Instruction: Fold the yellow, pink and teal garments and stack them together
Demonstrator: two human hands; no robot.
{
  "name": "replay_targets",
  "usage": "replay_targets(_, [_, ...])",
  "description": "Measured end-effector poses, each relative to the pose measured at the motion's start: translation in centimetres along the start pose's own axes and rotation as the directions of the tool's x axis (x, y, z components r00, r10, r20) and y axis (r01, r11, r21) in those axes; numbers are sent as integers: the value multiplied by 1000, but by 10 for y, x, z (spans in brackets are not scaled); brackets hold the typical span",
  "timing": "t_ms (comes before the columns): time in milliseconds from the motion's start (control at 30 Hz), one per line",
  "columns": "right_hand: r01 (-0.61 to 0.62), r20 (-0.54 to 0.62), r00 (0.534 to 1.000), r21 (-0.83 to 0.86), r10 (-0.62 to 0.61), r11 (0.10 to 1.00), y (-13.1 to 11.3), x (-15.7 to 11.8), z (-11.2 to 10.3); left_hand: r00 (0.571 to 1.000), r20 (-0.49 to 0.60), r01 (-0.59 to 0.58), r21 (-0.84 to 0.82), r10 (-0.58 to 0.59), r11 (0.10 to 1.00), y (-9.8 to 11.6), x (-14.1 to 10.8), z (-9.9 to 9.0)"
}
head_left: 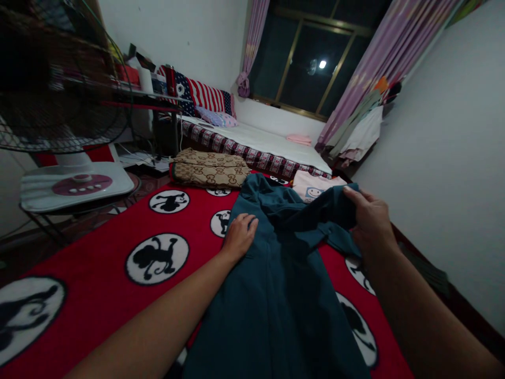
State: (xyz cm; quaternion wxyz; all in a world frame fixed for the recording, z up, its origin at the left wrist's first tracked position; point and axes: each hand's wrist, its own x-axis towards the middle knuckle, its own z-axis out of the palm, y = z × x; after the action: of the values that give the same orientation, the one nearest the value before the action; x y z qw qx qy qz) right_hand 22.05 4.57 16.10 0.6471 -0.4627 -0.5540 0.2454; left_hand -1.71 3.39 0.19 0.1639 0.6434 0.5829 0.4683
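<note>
A long teal garment (pixel 272 295) with sleeves lies lengthwise over the red blanket (pixel 98 237), its far end bunched in folds. On its left edge rests my left hand (pixel 240 234), palm down with the fingers slightly bent, pressing the cloth rather than gripping it. My right hand (pixel 371 216) pinches part of the garment, apparently a sleeve, between thumb and fingers and holds it raised off to the right. Cloth hangs from that hand back toward the folds. A pale pink shirt (pixel 315 184) with a smiley print lies just beyond the raised cloth.
A folded brown patterned cloth (pixel 211 168) lies at the blanket's far left. On the left, a fan (pixel 74 179) stands on a stool. Behind are a second bed (pixel 260 139) and a window (pixel 311 63). Clothes (pixel 363 131) hang beside the right wall.
</note>
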Motion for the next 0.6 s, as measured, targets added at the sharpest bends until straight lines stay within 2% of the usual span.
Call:
replay_targets(67, [20,138,990,-14,-18,1000,-36,-29,4,985,-105,94,-320,-134,943,-9,6,-2])
replay_targets(133, [123,326,942,-92,-87,988,-67,-69,6,950,-141,164,-537,-280,828,-18,11,-4])
replay_targets(167, [201,457,882,-148,-113,968,-78,-91,6,933,-141,187,-595,-330,782,-23,13,-5])
replay_targets(200, [283,593,797,-196,-116,939,-85,-112,5,923,-136,201,-629,-361,751,-27,14,-6])
replay_targets(267, [381,818,576,-264,-4,886,-87,-150,3,908,-124,217,-678,-399,703,-33,16,-7])
replay_targets(300, [406,864,500,-290,55,867,-83,-163,1,903,-117,219,-703,-414,676,-34,16,-7])
replay_targets(333, [416,880,463,-322,107,851,-75,-172,-1,899,-111,219,-723,-423,655,-35,16,-7])
replay_targets(367, [417,872,469,-360,142,835,-67,-177,-2,897,-107,216,-739,-429,638,-35,16,-7])
replay_targets(467, [385,771,597,-517,221,765,-38,-172,-5,896,-103,207,-763,-431,612,-33,15,-7])
replay_targets(500, [369,737,627,-567,253,737,-30,-168,-5,897,-101,207,-765,-430,610,-32,15,-7])
replay_targets(533, [354,714,635,-608,294,711,-25,-164,-5,898,-99,208,-763,-428,612,-31,15,-6])
replay_targets(600, [334,707,597,-649,380,684,-18,-164,-3,902,-95,215,-749,-422,627,-31,16,-6])
